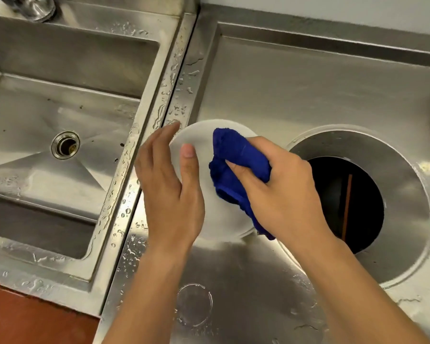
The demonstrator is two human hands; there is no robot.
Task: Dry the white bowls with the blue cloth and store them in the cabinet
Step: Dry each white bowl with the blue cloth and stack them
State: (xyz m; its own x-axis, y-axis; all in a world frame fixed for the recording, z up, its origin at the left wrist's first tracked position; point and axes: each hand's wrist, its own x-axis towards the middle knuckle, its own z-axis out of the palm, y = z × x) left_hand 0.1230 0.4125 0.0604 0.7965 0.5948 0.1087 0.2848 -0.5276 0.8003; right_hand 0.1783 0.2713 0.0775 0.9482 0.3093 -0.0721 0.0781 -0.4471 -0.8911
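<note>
Hands meet over the wet steel counter [296,90]: left hand [170,189] grips the white bowl [204,155] by its rim, right hand [283,187] presses the bunched blue cloth [236,167] into it. Beside them lie a round waste opening [345,207] and sink basin [47,145].

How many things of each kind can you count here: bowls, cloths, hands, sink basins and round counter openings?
Round white bowl: 1
Bunched blue cloth: 1
Bare hands, left and right: 2
Stainless steel sink basin: 1
Round counter opening: 1
Total: 6
</note>
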